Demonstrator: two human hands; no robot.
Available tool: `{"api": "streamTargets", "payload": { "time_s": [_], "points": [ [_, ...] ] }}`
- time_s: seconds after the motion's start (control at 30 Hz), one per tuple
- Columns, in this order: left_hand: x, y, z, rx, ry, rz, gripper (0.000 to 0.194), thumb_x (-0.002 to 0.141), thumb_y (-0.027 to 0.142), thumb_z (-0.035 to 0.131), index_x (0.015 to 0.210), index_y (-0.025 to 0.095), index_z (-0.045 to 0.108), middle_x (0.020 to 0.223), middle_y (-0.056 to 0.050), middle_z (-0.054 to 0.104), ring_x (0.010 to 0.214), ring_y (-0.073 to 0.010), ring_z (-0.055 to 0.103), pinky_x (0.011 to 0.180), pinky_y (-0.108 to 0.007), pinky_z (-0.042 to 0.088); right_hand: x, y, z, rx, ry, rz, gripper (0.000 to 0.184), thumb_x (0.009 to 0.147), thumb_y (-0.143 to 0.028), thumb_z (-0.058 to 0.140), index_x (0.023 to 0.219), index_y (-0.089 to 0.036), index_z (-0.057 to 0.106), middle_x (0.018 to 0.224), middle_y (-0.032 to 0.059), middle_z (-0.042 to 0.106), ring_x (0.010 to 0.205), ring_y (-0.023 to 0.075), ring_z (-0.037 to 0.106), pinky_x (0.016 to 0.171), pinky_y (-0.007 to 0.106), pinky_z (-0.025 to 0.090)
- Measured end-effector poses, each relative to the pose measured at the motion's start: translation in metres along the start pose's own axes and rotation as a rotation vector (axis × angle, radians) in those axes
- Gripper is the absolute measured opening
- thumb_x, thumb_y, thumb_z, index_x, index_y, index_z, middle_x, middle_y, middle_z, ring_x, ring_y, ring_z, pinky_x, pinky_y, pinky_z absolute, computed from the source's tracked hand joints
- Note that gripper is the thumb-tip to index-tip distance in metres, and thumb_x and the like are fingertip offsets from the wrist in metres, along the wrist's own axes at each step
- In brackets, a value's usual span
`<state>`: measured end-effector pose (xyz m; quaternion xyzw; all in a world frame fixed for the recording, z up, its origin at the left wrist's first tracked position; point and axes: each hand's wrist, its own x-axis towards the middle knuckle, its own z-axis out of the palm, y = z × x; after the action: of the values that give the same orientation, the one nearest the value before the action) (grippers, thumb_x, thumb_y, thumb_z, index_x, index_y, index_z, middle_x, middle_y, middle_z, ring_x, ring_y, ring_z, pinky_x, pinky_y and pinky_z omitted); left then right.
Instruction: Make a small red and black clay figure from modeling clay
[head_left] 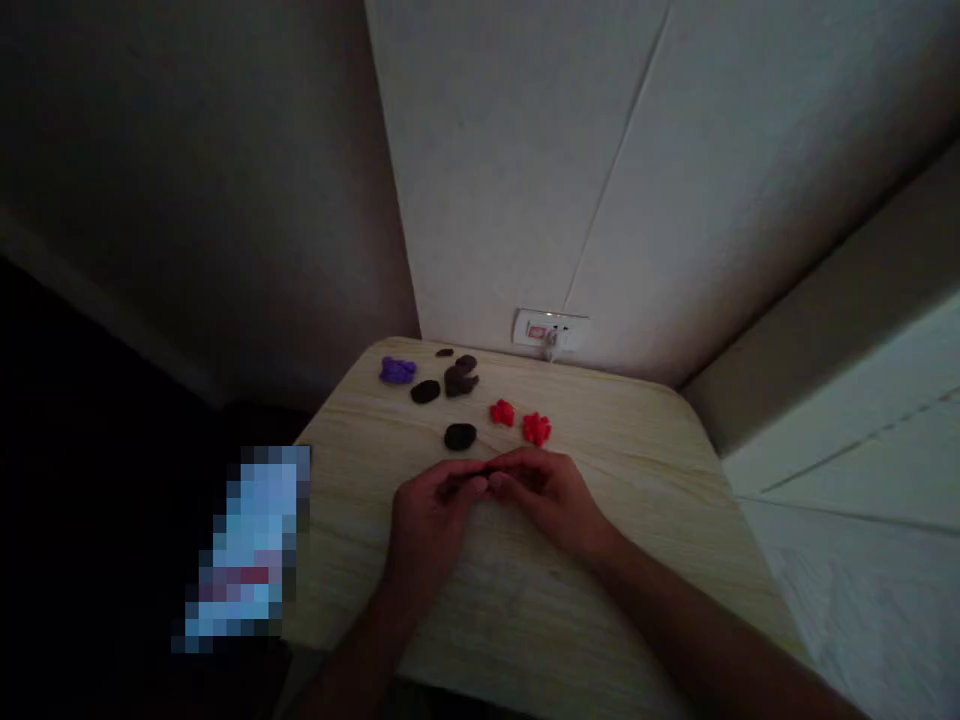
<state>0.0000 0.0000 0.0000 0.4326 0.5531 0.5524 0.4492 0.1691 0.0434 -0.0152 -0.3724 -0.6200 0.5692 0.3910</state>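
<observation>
Dark lump (491, 472) pinched between fingertips of my left hand (427, 515) and right hand (555, 490) over the table (637, 480), likely to steady it from both sides; red lumps (536, 429) and black ovals (460, 437) lie beyond, apart, presumably against mixing.

The desk (637, 480) is pale yellowish beige, patterned with darker, wavy wood grain, and its landmark is a plain brown lump (456, 380), with a smaller dark brown piece (445, 352) behind and to its left. Left of the landmark are a solid violet lump (397, 371) and a blackish oval (425, 391); in front of it is a second blackish oval (460, 436), and to its front right are two bright red lumps (502, 412). Behind and right of the landmark, the white socket plate (574, 331) bears an orange-red rectangle (536, 331).
</observation>
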Motion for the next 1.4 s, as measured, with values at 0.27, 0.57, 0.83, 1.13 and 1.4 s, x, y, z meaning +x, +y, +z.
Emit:
{"api": "streamTargets", "payload": {
  "time_s": [0.27,0.57,0.83,1.13,1.4],
  "points": [
    [0.001,-0.006,-0.004,0.036,-0.020,0.000,0.017,0.078,0.023,0.078,0.094,0.017,0.079,0.090,-0.007,0.082,0.081,-0.0211,0.078,0.077,-0.030,0.063,-0.003,-0.005,0.004,-0.084,0.039,0.025,0.029,0.085,-0.045,0.077,0.093,-0.018,0.073,0.075,0.0046,0.074,0.066,0.0170,0.067,0.061,0.028,0.053],
    [0.001,-0.004,-0.003,0.016,-0.035,0.014,0.012,0.077,0.021,0.076,0.087,0.015,0.075,0.085,-0.007,0.080,0.078,-0.0212,0.077,0.077,-0.031,0.063,-0.001,0.003,0.004,-0.002,0.010,0.069,0.031,0.078,-0.042,0.085,0.095,-0.018,0.074,0.083,0.0048,0.077,0.072,0.0165,0.070,0.068,0.028,0.056],
    [0.003,-0.004,-0.002,-0.043,-0.045,0.046,0.020,0.077,0.022,0.078,0.095,0.016,0.074,0.095,-0.008,0.080,0.089,-0.0207,0.077,0.083,-0.030,0.062,0.001,0.003,0.001,0.052,-0.015,0.035,0.033,0.078,-0.040,0.084,0.100,-0.018,0.074,0.087,0.0055,0.076,0.075,0.0171,0.070,0.073,0.031,0.057],
    [0.004,-0.003,-0.002,-0.071,-0.090,0.012,0.025,0.076,0.023,0.081,0.098,0.016,0.074,0.098,-0.010,0.081,0.092,-0.0223,0.078,0.086,-0.033,0.062,0.002,0.000,-0.002,0.086,0.036,-0.006,0.031,0.076,-0.033,0.084,0.101,-0.019,0.072,0.072,-0.0004,0.068,0.063,0.0137,0.062,0.061,0.027,0.053],
    [0.004,-0.006,-0.002,-0.044,-0.077,0.036,0.021,0.078,0.019,0.079,0.098,0.018,0.075,0.098,-0.007,0.081,0.093,-0.0206,0.077,0.087,-0.031,0.061,-0.001,-0.006,-0.002,-0.021,0.020,-0.040,0.028,0.082,-0.036,0.080,0.103,-0.018,0.075,0.071,0.0011,0.068,0.060,0.0130,0.060,0.055,0.025,0.049]
  ]
}}
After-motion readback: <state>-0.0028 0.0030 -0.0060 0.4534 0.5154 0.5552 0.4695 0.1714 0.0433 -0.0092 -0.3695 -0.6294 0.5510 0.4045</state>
